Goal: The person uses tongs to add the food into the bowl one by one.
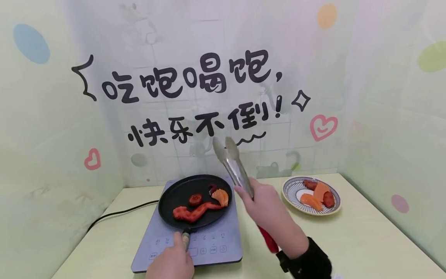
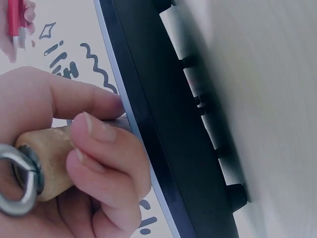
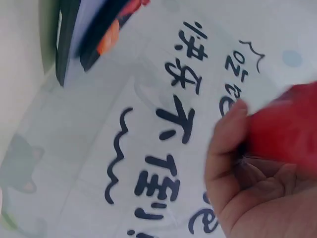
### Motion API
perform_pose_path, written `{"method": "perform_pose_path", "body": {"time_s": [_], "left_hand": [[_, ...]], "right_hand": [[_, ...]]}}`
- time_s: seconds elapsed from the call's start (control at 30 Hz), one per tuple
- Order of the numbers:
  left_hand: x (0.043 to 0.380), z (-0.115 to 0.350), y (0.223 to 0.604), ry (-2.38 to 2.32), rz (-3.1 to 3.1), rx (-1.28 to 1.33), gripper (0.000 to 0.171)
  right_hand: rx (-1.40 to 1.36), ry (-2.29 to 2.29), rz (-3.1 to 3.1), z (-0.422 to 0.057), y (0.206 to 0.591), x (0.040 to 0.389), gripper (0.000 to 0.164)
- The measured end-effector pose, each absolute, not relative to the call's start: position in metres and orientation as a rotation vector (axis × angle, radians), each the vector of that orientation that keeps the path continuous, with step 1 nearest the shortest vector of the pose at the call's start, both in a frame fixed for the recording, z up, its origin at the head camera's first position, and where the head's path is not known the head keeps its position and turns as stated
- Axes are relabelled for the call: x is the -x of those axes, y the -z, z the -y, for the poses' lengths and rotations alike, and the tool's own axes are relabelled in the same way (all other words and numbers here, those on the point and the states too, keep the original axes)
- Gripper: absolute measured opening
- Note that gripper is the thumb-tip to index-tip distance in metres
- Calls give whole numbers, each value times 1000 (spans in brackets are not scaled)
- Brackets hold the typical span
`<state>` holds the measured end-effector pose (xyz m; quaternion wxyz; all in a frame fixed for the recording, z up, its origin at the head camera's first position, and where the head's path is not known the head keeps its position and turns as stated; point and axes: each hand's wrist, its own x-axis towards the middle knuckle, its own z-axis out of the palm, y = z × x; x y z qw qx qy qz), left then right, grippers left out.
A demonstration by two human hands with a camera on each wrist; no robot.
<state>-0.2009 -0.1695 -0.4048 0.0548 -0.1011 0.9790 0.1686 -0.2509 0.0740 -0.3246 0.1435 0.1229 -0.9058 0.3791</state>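
Two hands: steel tongs (image 1: 232,164), wooden handle (image 1: 186,239)

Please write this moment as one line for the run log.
left hand: grips pan handle | right hand: holds tongs raised, tips empty | frying pan: on induction cooker, food inside

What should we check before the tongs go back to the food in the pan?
1. Left hand grips the pan handle: ok.
2. Right hand holds the tongs: ok.
3. Tongs are free of food: ok, the tips are up in the air with nothing between them.
4. Pan sits on the cooktop: ok.
5. Food in the pan within reach of the tongs: ok, probably, it lies just left of the hand.
6. Cooktop switched on: cannot tell.
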Motion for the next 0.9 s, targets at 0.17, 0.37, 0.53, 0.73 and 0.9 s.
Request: {"method": "perform_pose_path", "body": {"time_s": [0.17,0.37,0.53,0.73,0.9], "left_hand": [[202,170,406,-505,-2970,293,45],[203,173,408,-488,-2972,270,53],[201,170,406,-483,-2973,293,52],[201,169,401,-457,-2987,278,53],[201,168,399,-461,-2975,287,54]], "right_hand": [[-364,-985,2544,-111,330,250,59],[-278,-790,2520,-165,369,263,65],[-130,-592,2590,-218,390,262,55],[-16,-537,2683,-288,400,257,32],[23,-488,2736,-333,401,245,22]]}}
